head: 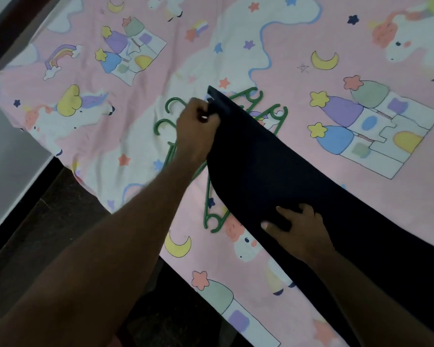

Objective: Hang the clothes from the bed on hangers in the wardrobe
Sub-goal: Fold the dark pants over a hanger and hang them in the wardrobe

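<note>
Pinching one end of a long navy-blue fabric garment point(273, 171) with our left hand point(198, 131), we press our right hand point(301, 231) on it, fingers spread, over green plastic hangers point(206, 206).

The dark garment point(273, 171) is smooth, matt cloth; the hangers point(211, 216) are glossy green plastic; the bedsheet point(110, 121) is soft, creased printed cotton.

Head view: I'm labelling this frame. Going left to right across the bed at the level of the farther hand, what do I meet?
White unicorn print → hooks of the green plastic hangers → left hand → dark navy cloth garment → pastel castle print.
</note>
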`<state>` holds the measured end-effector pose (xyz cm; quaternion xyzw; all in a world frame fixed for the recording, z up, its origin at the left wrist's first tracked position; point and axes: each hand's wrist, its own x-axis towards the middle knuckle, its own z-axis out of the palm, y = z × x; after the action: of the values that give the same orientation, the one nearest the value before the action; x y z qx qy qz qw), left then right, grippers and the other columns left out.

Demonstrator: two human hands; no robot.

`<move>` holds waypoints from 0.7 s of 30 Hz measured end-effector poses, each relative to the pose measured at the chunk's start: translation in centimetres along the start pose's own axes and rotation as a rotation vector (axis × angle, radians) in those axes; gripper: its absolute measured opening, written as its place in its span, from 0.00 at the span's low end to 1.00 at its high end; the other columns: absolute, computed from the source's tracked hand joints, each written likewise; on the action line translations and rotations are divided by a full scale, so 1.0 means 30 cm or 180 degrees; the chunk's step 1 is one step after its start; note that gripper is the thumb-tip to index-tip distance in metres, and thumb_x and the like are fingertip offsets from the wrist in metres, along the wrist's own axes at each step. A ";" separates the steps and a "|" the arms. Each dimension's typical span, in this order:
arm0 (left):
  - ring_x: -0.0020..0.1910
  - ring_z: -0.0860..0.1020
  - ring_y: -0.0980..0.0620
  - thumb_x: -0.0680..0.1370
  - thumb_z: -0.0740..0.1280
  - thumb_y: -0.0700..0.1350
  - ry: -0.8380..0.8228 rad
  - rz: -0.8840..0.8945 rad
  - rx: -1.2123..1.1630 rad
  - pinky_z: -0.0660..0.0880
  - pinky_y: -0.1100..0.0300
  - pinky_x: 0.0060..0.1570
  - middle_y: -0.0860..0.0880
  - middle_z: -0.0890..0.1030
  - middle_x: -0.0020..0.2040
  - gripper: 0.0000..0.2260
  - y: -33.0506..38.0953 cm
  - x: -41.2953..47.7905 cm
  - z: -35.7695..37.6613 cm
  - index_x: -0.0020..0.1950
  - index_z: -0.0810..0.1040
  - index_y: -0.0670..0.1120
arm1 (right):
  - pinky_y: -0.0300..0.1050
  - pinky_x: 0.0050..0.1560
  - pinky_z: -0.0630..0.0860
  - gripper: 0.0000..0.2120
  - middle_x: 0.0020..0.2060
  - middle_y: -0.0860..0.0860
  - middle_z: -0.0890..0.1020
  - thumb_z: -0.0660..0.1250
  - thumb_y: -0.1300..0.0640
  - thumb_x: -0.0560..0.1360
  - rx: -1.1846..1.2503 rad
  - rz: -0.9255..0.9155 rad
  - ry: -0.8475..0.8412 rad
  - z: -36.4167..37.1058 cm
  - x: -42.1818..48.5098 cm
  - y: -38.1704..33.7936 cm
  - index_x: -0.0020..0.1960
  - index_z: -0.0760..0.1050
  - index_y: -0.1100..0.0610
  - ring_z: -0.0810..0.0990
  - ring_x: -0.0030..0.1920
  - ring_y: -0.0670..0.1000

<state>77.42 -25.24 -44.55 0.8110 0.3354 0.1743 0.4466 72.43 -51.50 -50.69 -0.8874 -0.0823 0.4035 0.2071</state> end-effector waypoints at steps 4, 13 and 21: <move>0.43 0.73 0.52 0.66 0.66 0.37 -0.1424 0.1636 -0.0161 0.67 0.61 0.47 0.52 0.76 0.41 0.07 0.176 -0.409 0.088 0.42 0.76 0.44 | 0.57 0.60 0.77 0.31 0.66 0.55 0.77 0.55 0.32 0.74 0.4390 0.0199 -0.0494 -0.223 -0.102 0.033 0.69 0.73 0.49 0.80 0.61 0.58; 0.45 0.77 0.45 0.70 0.66 0.41 -0.3205 0.1595 0.0784 0.76 0.51 0.43 0.44 0.76 0.51 0.17 -0.006 -1.019 0.258 0.59 0.77 0.42 | 0.53 0.48 0.81 0.18 0.57 0.62 0.82 0.68 0.58 0.77 0.4891 0.1412 0.0447 -0.025 -0.232 0.415 0.65 0.76 0.63 0.84 0.53 0.61; 0.52 0.76 0.48 0.76 0.71 0.51 -0.2593 0.0821 0.1094 0.74 0.57 0.50 0.47 0.77 0.55 0.18 -0.006 -1.013 0.291 0.62 0.77 0.43 | 0.55 0.57 0.80 0.25 0.57 0.56 0.83 0.62 0.43 0.80 0.4855 0.1181 0.0785 -0.023 -0.268 0.493 0.67 0.74 0.61 0.83 0.55 0.56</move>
<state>60.72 -51.73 -48.90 0.9108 0.0529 -0.1627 0.3758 67.32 -67.55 -51.21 -0.5383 0.3895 0.2753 0.6948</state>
